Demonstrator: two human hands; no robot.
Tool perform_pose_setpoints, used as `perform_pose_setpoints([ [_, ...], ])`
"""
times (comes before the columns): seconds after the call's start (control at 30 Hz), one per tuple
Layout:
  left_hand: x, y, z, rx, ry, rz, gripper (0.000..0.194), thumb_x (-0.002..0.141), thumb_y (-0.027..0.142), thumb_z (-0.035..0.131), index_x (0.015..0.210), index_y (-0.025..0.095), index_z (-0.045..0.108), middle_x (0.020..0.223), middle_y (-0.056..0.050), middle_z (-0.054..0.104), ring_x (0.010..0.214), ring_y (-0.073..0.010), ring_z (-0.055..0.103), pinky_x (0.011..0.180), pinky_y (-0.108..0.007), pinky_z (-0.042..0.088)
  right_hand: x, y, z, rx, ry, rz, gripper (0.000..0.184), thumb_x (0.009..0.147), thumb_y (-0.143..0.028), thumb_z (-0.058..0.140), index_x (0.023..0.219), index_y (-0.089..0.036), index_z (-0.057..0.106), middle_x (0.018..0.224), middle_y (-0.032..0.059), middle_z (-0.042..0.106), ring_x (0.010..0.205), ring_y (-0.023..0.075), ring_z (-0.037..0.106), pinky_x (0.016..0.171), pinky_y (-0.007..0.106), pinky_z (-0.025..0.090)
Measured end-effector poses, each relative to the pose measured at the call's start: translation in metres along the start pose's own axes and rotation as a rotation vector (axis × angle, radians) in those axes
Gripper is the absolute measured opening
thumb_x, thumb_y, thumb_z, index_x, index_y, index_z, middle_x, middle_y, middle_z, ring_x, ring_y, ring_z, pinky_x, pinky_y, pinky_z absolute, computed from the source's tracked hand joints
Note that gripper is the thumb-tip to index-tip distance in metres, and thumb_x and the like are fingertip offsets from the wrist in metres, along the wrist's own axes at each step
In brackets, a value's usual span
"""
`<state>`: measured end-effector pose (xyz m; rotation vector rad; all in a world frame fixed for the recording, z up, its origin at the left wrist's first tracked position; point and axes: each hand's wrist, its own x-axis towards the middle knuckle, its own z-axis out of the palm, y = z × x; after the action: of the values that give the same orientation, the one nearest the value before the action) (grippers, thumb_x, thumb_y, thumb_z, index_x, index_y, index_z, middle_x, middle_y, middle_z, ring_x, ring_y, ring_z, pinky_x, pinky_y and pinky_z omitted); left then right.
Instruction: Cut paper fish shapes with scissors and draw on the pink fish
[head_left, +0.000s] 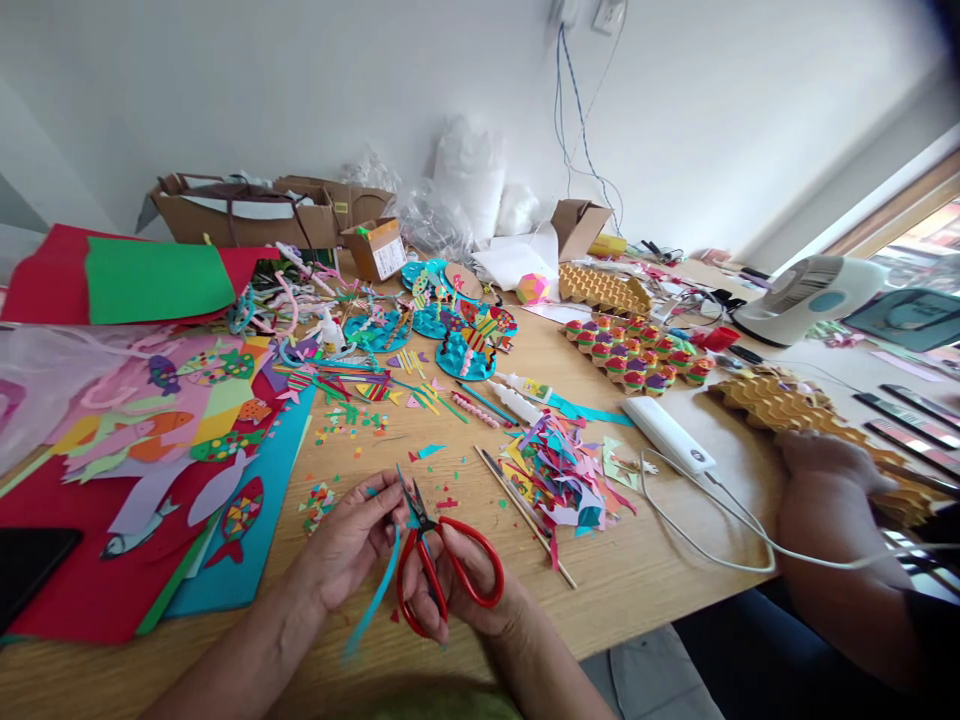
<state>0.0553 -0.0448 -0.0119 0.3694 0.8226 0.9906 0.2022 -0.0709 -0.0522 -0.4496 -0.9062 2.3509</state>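
Scissors and blue strip over the near part of the worktop. The right hand grips the scissors by their red handles, with the blades slightly parted and the tips directed away from the wearer, leaning left. The left hand pinches the blue strip near its upper end; the lower end hangs free, blurred, slanting toward the wearer and to the left. Governing relation: the strip lies to the left of the right hand, its held end just beside the blades. The two long axes diverge toward the wearer — strip to the left, handles to the right — and the left hand is the nearer to the blade tips. Whether any paper sits between the blades cannot be told. To the right, well clear of the blades: wooden stick and scrap heap.
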Motion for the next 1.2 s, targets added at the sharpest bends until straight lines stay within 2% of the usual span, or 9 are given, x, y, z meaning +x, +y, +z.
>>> perform_pose_setpoints([
  [0.13,0.003,0.010,-0.001,-0.028,0.036,0.045,0.017,0.059,0.014,0.077,0.068,0.012,0.063,0.056,0.003,0.054,0.047,-0.0040,0.048,0.041,-0.011,0.039,-0.012,-0.003,0.004,-0.060,0.074,0.003,0.063,0.077,-0.066,0.040,0.075,-0.007,0.062,0.049,0.0031,0.056,0.037,0.0085,0.048,0.035,0.017,0.034],
  [0.27,0.005,0.020,-0.007,-0.059,0.078,0.082,0.013,0.062,0.008,0.074,0.069,0.011,0.063,0.061,0.002,0.054,0.051,-0.0036,0.049,0.041,-0.010,0.038,-0.040,-0.005,-0.003,-0.153,0.156,0.008,0.066,0.077,-0.068,0.038,0.074,-0.007,0.061,0.050,0.0032,0.054,0.038,0.0086,0.047,0.036,0.018,0.032],
  [0.4,0.000,0.030,-0.007,-0.046,0.089,0.075,0.010,0.064,0.007,0.071,0.068,0.011,0.064,0.061,0.002,0.053,0.049,-0.0036,0.048,0.040,-0.011,0.038,-0.067,-0.018,-0.014,-0.292,0.287,-0.180,0.053,0.076,-0.062,0.047,0.070,-0.011,0.060,0.042,-0.0014,0.045,0.035,0.0072,0.037,0.037,0.020,0.025],
  [0.5,-0.007,0.033,0.000,0.030,0.027,0.017,0.009,0.065,0.010,0.072,0.069,0.010,0.064,0.059,0.001,0.052,0.049,-0.0041,0.047,0.040,-0.011,0.036,-0.070,-0.039,-0.014,-0.393,0.462,-0.358,0.037,0.070,-0.050,0.062,0.064,-0.015,0.057,0.043,-0.0021,0.045,0.040,0.0081,0.036,0.041,0.022,0.026],
  [0.63,-0.012,0.031,0.014,0.148,-0.137,-0.066,0.012,0.066,0.019,0.073,0.070,0.011,0.064,0.056,0.002,0.049,0.048,-0.0039,0.044,0.039,-0.011,0.032,-0.047,-0.059,-0.002,-0.418,0.680,-0.375,0.029,0.065,-0.036,0.072,0.079,-0.015,0.058,0.067,0.0032,0.063,0.042,0.0074,0.041,0.040,0.021,0.028],
  [0.73,-0.010,0.028,0.018,0.198,-0.180,-0.071,0.012,0.068,0.021,0.071,0.072,0.013,0.063,0.059,0.002,0.050,0.049,-0.0039,0.042,0.040,-0.011,0.032,-0.024,-0.057,0.010,-0.463,0.606,-0.282,0.028,0.069,-0.039,0.068,0.076,-0.014,0.057,0.068,0.0031,0.065,0.040,0.0061,0.043,0.038,0.019,0.028],
  [0.87,-0.003,0.026,0.011,0.281,-0.134,0.019,0.012,0.071,0.024,0.068,0.076,0.014,0.063,0.062,0.002,0.050,0.051,-0.0052,0.043,0.043,-0.013,0.033,-0.005,-0.040,0.021,-0.398,0.478,-0.178,0.036,0.069,-0.048,0.064,0.073,-0.013,0.055,0.060,0.0007,0.061,0.037,0.0047,0.043,0.035,0.016,0.027],
  [1.0,0.002,0.021,0.002,0.361,-0.028,0.135,0.011,0.072,0.024,0.066,0.078,0.015,0.063,0.065,0.002,0.053,0.056,-0.0070,0.047,0.049,-0.014,0.037,0.003,-0.024,0.027,-0.318,0.509,-0.128,0.041,0.060,-0.049,0.071,0.069,-0.015,0.051,0.051,-0.0043,0.055,0.035,0.0045,0.041,0.034,0.016,0.027],
  [1.2,0.006,0.017,-0.002,0.280,0.072,0.167,0.014,0.068,0.022,0.069,0.079,0.016,0.063,0.069,0.003,0.059,0.060,-0.0084,0.054,0.053,-0.016,0.041,0.011,-0.012,0.027,-0.296,0.572,-0.078,0.038,0.052,-0.036,0.077,0.067,-0.016,0.048,0.051,-0.0070,0.053,0.038,0.0048,0.041,0.037,0.017,0.031],
])
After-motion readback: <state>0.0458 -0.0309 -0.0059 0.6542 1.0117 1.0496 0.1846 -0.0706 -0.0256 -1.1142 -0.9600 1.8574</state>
